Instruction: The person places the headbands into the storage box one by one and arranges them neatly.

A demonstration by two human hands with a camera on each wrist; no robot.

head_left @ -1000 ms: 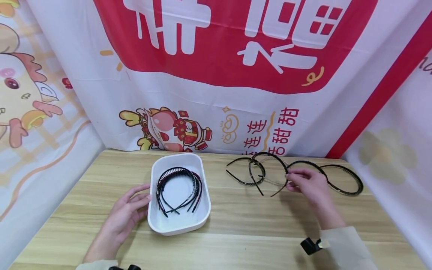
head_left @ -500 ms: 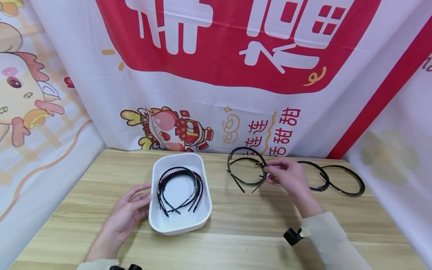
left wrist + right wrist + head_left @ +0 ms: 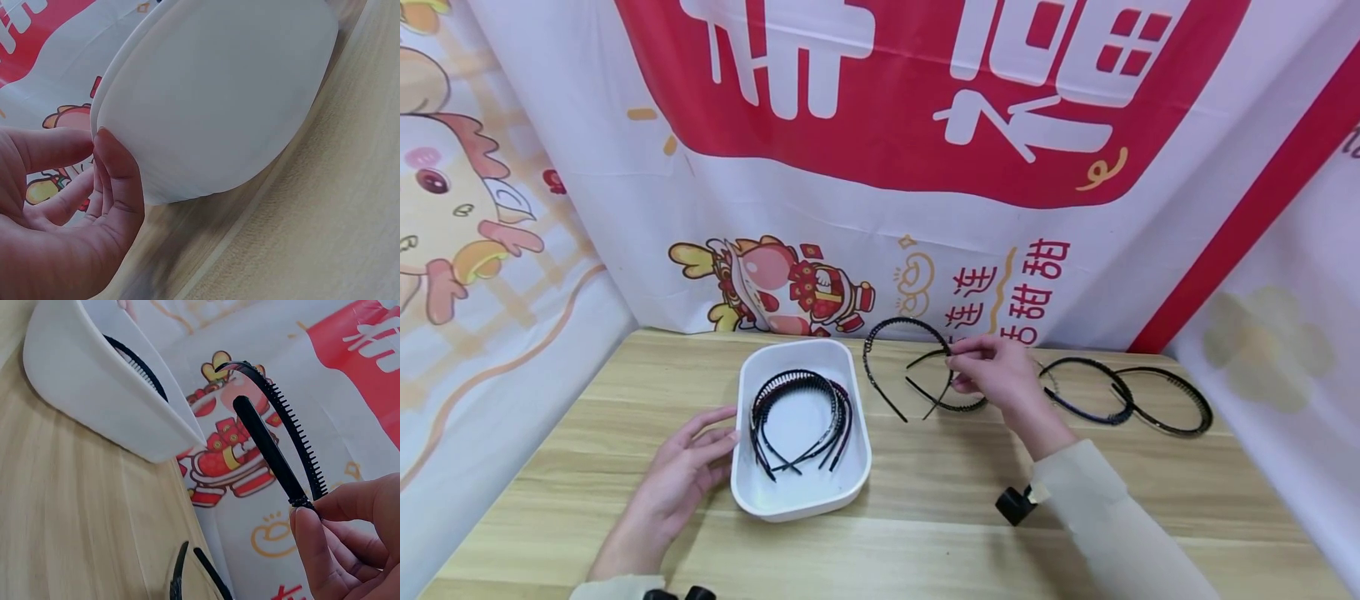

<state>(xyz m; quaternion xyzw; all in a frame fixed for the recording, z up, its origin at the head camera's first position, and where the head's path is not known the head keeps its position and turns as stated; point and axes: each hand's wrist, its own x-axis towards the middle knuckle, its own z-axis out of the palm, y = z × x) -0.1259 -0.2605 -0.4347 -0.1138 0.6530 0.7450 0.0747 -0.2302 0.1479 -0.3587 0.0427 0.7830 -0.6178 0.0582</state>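
A black toothed headband (image 3: 300,434) is pinched between the thumb and fingers of my right hand (image 3: 996,371), held up just right of the white bin (image 3: 775,505). In the right wrist view its two ends point away from the fingers. Inside the bin lie several dark headbands, among them a toothed one (image 3: 762,396). My left hand (image 3: 673,479) is at the bin's left side, its thumb and fingertips touching at the rim, as the left wrist view also shows. Beneath the raised headband another black headband (image 3: 958,408) lies on the table, partly hidden by my right hand.
On the right of the wooden table (image 3: 925,533) lie a dark headband (image 3: 1086,419) and a black toothed headband (image 3: 1191,392), overlapping each other. A printed cloth backdrop (image 3: 820,192) hangs along the back edge, and more printed cloth stands at both sides.
My right hand has carried the headband leftward from the row on the table toward the bin. The left hand and the bin have stayed in place.
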